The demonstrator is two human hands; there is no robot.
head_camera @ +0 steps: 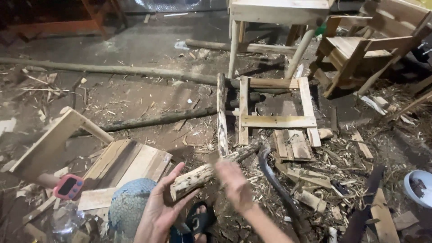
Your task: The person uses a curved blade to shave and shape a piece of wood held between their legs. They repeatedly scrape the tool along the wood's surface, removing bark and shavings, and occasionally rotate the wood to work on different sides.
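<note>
My left hand [159, 209] holds the near end of a short rough log [211, 170] that slants up to the right, its bark partly stripped. My right hand [236, 184] is blurred just right of the log with its fingers spread, and it grips nothing. Below both hands is my foot in a black sandal [200, 220]. Just beyond the log lies a pale wooden frame [274, 120] made of nailed slats, flat on the ground.
Wood chips and offcuts cover the dirt floor. A slatted panel [126, 164] and a pink digital device [68, 186] lie at left. Long poles [112, 69] cross the back. A table [279, 11] and chair [360, 49] stand beyond. A dark curved blade [274, 180] lies right.
</note>
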